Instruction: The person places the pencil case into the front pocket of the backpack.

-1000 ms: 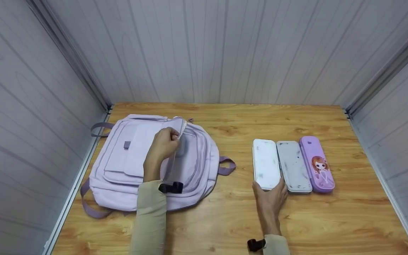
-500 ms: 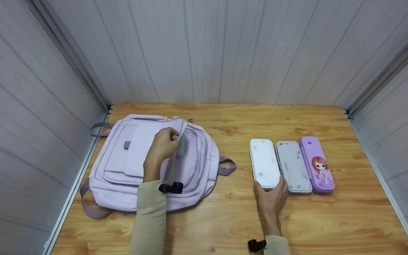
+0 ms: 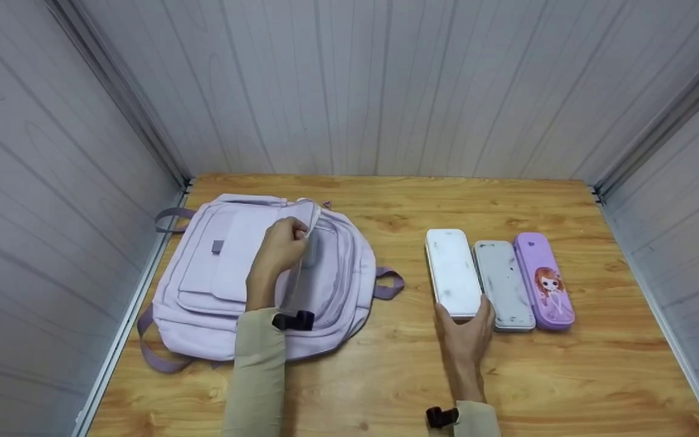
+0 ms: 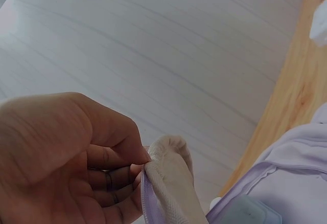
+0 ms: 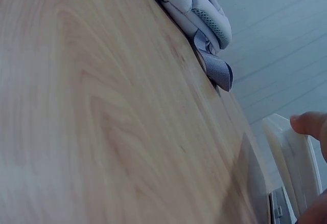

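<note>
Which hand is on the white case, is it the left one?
No, the right hand grips the near end of the white case, while the left hand pinches the edge of the bag flap.

open tabletop point(image 3: 401, 352) between backpack point(image 3: 222, 270) and white case point(image 3: 454, 273), gray case point(image 3: 503, 285) close at right

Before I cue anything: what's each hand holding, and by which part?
The left hand pinches the backpack flap by its zippered edge; the right hand grips the white case by its near end, between thumb and fingers.
</note>
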Demonstrator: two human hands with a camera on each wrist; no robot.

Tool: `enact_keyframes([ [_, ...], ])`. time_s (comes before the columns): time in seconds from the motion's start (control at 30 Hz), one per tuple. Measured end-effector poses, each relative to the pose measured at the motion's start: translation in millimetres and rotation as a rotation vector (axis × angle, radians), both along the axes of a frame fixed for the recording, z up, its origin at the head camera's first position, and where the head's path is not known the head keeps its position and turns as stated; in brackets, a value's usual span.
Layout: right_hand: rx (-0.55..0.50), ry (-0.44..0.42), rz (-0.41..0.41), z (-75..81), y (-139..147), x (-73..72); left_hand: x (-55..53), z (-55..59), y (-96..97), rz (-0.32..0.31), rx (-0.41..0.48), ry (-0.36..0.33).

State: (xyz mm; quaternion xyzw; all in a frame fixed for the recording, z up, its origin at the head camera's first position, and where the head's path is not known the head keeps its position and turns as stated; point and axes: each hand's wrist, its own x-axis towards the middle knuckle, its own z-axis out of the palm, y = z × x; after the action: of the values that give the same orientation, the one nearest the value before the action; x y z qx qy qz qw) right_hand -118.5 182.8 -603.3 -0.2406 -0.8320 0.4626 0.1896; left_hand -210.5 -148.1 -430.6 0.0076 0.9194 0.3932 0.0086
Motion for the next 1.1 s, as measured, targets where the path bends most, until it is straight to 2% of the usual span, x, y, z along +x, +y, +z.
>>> enact_keyframes([
  [0.27,-0.005,0.08,0.027,8.3,-2.2,-3.1,0.4,-0.2,-0.3,-0.002,-0.001,-0.001],
  [0.6,0.011,0.227,0.109,17.7,-6.8,-8.0,0.5,0.6,-1.0,-0.013,0.002,-0.01],
  [0.93,0.001,0.286,0.216,23.4,-17.1,-7.8,0.0,0.2,-1.3,-0.003,0.0,-0.024],
  [1.1,-0.02,0.265,0.263,24.8,-22.4,-6.7,1.0,0.9,-0.7,-0.011,-0.002,-0.008],
])
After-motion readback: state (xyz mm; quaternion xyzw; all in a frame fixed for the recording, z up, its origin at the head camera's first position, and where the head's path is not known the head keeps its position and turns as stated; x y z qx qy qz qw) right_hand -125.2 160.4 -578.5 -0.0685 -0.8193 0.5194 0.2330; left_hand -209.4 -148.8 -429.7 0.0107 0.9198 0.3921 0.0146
